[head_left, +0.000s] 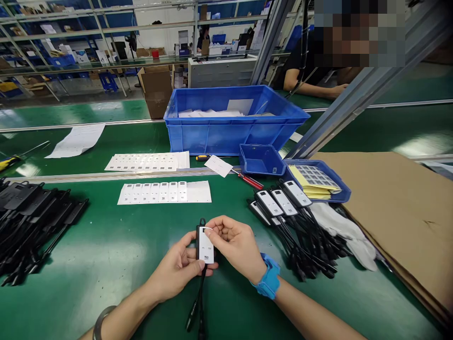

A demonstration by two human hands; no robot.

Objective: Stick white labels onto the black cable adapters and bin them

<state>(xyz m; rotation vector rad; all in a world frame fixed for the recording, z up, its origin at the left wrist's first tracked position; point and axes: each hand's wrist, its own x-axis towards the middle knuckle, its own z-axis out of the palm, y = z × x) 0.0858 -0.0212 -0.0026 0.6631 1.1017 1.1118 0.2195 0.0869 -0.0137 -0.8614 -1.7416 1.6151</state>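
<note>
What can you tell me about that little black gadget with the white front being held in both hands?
The black gadget is a small, flat, oblong piece, seemingly plastic, with a white label covering its front and a small dark mark near the label's bottom. A loop sits at its top and a black cable hangs from its base. It is held upright above the green mat: the left hand grips its side and lower end, while the right hand pinches the label's upper corner.

left hand [179, 269] cupped, right hand [235, 245] pinching
</note>
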